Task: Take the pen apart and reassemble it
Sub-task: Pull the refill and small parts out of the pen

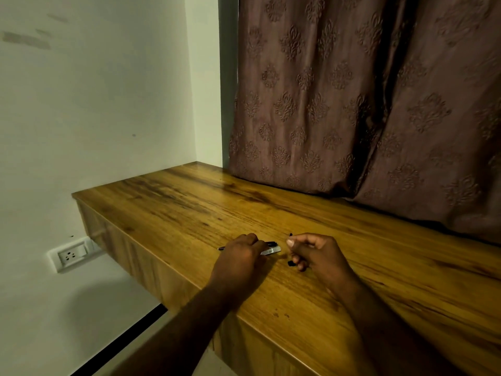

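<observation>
On the wooden desk (189, 213) my left hand (238, 256) curls around a pale pen barrel (272, 251), whose open end sticks out to the right. A thin refill with a dark end (271, 243) lies just behind the barrel, its metal tip (221, 248) showing left of the hand. My right hand (314, 253) holds a small black pen part (290, 263) between its curled fingers, with another black bit (291, 234) showing above the thumb. A small gap separates the two hands.
A brown patterned curtain (352, 104) hangs along the back of the desk and rests on it at the right. A white wall is on the left, with a socket plate (71, 255) below the desk's left end. The desk's front edge runs diagonally under my forearms.
</observation>
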Tool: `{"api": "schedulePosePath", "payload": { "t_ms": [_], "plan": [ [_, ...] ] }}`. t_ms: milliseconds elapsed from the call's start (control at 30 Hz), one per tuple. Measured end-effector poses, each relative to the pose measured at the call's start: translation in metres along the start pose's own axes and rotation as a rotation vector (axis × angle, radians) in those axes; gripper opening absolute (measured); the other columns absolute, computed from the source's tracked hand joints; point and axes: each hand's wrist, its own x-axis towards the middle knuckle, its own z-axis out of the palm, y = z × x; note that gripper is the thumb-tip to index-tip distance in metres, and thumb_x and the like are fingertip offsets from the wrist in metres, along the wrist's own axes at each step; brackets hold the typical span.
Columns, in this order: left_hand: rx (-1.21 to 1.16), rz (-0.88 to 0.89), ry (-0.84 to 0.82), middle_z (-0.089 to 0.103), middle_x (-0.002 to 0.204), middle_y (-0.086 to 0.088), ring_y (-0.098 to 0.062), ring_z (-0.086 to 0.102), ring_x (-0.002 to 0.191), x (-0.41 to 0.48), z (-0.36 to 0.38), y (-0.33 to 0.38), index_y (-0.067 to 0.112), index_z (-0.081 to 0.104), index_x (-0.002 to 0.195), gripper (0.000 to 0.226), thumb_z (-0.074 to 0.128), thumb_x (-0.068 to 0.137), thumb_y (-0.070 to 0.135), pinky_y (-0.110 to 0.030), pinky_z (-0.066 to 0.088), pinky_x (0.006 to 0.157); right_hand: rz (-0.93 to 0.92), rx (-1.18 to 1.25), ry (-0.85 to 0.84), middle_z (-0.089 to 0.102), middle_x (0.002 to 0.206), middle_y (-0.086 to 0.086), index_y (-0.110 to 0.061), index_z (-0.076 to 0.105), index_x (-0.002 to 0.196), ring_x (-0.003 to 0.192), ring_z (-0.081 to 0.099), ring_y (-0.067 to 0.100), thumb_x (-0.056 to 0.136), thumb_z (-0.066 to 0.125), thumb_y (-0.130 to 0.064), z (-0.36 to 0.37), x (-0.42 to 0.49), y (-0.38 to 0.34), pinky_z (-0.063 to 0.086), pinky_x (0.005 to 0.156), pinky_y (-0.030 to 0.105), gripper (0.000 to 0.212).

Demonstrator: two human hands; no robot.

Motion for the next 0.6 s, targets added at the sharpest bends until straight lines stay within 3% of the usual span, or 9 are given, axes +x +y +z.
{"api": "schedulePosePath", "payload": {
  "t_ms": [133,300,467,600],
  "plan": [
    [0.045,0.04,-0.02,0.063,0.089,-0.004,-0.021,0.058,0.079,0.002,0.0,0.001,0.017,0.068,0.111,0.026,0.062,0.087,0.026,-0.032,0.043,0.064,-0.044,-0.126,-0.041,0.067,0.06,-0.004,-0.009,0.074,0.094,0.051,0.054,0.006,0.086,0.068,-0.011,0.008,0.0,0.003,0.041,0.047,0.021,0.01],
    [0.062,0.017,-0.034,0.062,0.088,-0.004,-0.024,0.058,0.081,0.004,0.0,0.0,0.019,0.068,0.103,0.024,0.056,0.087,0.033,-0.036,0.044,0.066,-0.015,-0.038,-0.056,0.065,0.066,0.007,0.004,0.07,0.094,0.046,0.053,0.007,0.088,0.063,-0.002,0.01,0.003,0.004,0.043,0.044,0.02,0.011],
    [0.044,-0.064,-0.053,0.065,0.092,-0.009,-0.028,0.059,0.085,0.017,0.001,0.013,0.014,0.07,0.1,0.044,0.039,0.087,0.042,-0.039,0.047,0.068,0.04,0.12,0.019,0.066,0.071,0.013,0.001,0.07,0.092,0.049,0.057,0.011,0.087,0.063,-0.002,0.003,0.006,0.003,0.048,0.047,0.02,0.008],
    [0.195,0.037,-0.072,0.064,0.081,-0.009,-0.029,0.061,0.072,0.038,0.0,0.021,0.012,0.072,0.088,0.016,0.069,0.073,0.017,-0.035,0.048,0.055,0.116,0.285,0.033,0.066,0.075,0.015,0.006,0.068,0.097,0.057,0.06,0.015,0.087,0.062,0.001,-0.004,0.008,0.004,0.052,0.052,0.022,0.013]
  ]
}}
